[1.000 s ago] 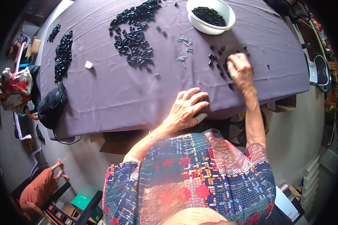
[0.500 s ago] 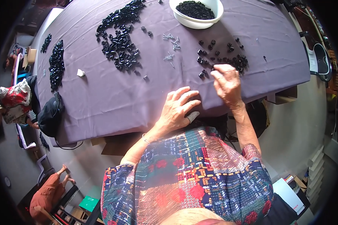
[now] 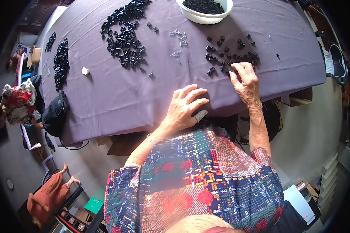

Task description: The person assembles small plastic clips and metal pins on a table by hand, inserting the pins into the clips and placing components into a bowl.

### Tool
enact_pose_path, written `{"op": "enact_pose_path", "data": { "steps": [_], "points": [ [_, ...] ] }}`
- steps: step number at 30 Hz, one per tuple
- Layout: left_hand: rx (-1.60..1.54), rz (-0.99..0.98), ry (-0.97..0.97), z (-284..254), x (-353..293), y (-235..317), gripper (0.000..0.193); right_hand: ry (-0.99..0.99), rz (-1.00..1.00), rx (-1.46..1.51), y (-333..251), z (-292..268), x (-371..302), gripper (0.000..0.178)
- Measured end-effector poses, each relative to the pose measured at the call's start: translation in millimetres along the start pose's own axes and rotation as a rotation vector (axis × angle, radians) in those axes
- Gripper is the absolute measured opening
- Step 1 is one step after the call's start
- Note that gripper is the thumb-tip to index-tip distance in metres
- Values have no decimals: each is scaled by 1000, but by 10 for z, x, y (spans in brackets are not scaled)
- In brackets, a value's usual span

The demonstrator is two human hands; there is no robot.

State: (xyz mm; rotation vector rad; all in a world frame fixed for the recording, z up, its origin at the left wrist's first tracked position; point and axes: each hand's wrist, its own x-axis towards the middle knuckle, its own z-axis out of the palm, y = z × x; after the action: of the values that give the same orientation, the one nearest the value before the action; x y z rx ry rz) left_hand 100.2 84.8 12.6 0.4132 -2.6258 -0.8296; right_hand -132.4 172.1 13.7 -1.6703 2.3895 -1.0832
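My left hand (image 3: 185,106) rests palm down on the purple cloth near the table's front edge, fingers spread and holding nothing. A grey wrap (image 3: 200,115) covers its thumb. Farther right, my right hand (image 3: 245,82) hovers low over the near side of a loose group of small black plastic pieces (image 3: 210,57). Its thumb and forefinger are bent and stand a little apart. One black piece (image 3: 228,72) lies against the thumb tip; I see none gripped. My palm and fingers hide part of the group.
A white bowl (image 3: 206,18) of black pieces stands at the back. Small clear pins (image 3: 181,40) lie mid-table. A large pile of black pieces (image 3: 126,48) is left of them, with a narrower pile (image 3: 61,64) farther left. A white piece (image 3: 85,70) and black cap (image 3: 55,112) lie there too.
My right hand has shifted right and its thumb and forefinger have parted somewhat. My left hand has stayed on the cloth. The whole view has tilted slightly.
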Motion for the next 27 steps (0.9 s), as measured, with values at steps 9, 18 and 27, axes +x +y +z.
{"op": "enact_pose_path", "data": {
  "steps": [9, 18, 27],
  "points": [
    [-206, -46, 190, -2, 178, -101, 35, 9, 15, -71, -16, 90, -208, 34],
    [33, -71, 120, 152, 855, -153, 27, 87, -15, -125, -51, 197, -191, 33],
    [11, -92, 56, 229, 886, -218, 16, -20, -67, -135, -49, 200, -77, 23]
  ]
}}
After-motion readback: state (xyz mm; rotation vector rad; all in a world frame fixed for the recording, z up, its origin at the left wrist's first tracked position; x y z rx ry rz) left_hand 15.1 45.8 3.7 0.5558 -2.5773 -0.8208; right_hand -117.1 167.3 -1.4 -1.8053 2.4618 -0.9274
